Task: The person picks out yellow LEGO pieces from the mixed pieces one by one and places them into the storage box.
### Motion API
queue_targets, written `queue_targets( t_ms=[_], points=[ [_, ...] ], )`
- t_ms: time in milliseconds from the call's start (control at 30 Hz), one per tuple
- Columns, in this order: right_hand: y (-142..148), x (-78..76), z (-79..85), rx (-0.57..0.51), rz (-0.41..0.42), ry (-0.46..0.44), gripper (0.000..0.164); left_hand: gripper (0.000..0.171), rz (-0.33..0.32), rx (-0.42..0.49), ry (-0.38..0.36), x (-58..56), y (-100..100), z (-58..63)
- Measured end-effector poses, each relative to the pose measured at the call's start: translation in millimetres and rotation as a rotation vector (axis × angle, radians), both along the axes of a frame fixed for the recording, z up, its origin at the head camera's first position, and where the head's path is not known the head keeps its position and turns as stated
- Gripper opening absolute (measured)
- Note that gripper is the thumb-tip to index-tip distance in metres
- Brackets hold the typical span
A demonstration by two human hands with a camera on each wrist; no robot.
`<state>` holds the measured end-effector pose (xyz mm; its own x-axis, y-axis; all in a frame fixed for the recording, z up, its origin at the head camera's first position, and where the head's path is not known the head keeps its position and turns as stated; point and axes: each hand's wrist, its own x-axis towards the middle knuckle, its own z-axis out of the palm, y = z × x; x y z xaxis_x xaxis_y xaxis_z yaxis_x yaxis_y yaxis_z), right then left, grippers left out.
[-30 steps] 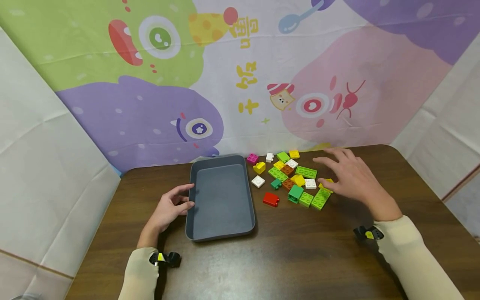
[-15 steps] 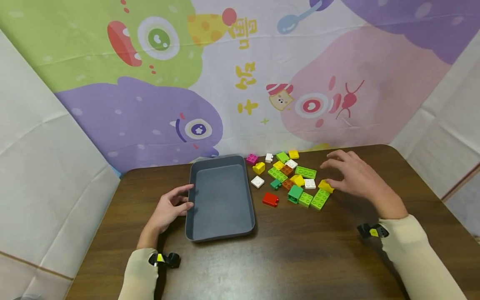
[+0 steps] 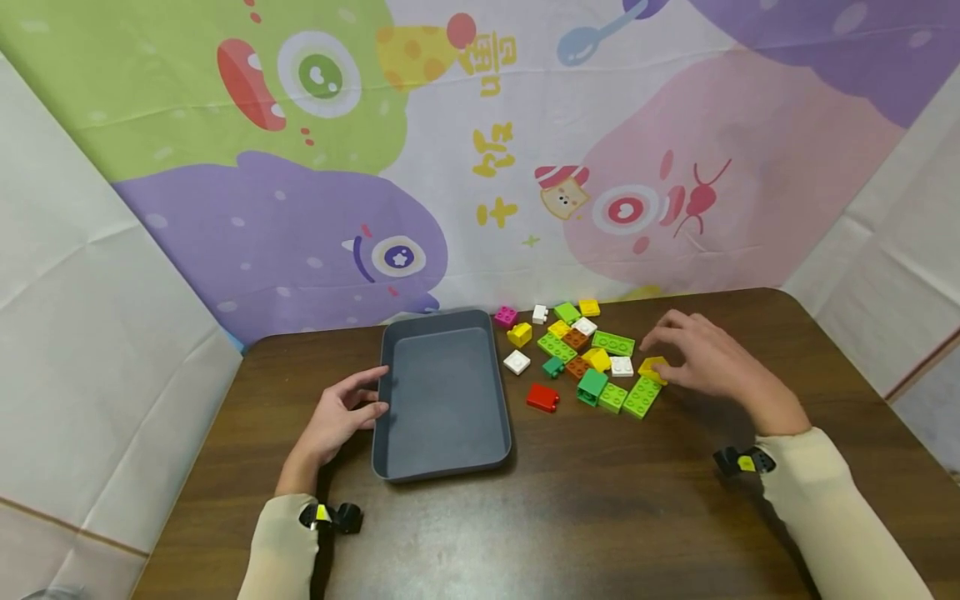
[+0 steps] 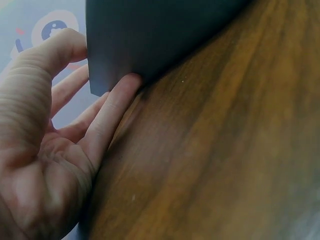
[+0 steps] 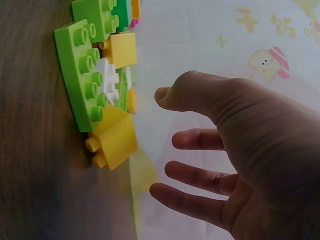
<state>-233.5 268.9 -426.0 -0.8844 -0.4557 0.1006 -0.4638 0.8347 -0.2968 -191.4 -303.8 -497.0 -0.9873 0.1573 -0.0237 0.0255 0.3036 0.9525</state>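
A dark grey rectangular tray [image 3: 442, 467] lies on the brown table. My left hand [image 3: 337, 417] grips its left wall, thumb and index fingertips over the rim. In the left wrist view other fingers [image 4: 112, 105] lie against the tray's outer wall [image 4: 145, 45]. My right hand [image 3: 708, 358] hovers at the right end of a loose group of toy building bricks, its fingers bent and parted, holding nothing. Nearest to it is a yellow sloped brick [image 3: 651, 369], with a long lime green brick [image 3: 642, 397] beside it. The right wrist view has a gap between the fingers and the yellow sloped brick [image 5: 115, 140].
Several more bricks lie right of the tray, among them a red brick [image 3: 542, 397], a green one [image 3: 592, 387], a white one [image 3: 516, 362] and a magenta one [image 3: 506, 317]. A cartoon-printed cloth [image 3: 510, 250] hangs along the table's back edge.
My right hand has drawn slightly right and its fingers have come closer together, uncovering more of the yellow sloped brick. The left hand and the tray have stayed put.
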Motion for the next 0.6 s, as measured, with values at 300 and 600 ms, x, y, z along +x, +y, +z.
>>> queue_targets(
  t_ms=[300,600],
  points=[
    [-0.2,-6.0,-9.5,0.019,0.030,-0.044,0.025,0.064,0.003,-0.001,-0.006,-0.9,0.2,-0.3],
    [-1.0,-8.5,-16.3,0.019,0.027,-0.091,0.021,0.065,0.002,0.003,-0.013,-1.0,-1.0,-1.0]
  ],
)
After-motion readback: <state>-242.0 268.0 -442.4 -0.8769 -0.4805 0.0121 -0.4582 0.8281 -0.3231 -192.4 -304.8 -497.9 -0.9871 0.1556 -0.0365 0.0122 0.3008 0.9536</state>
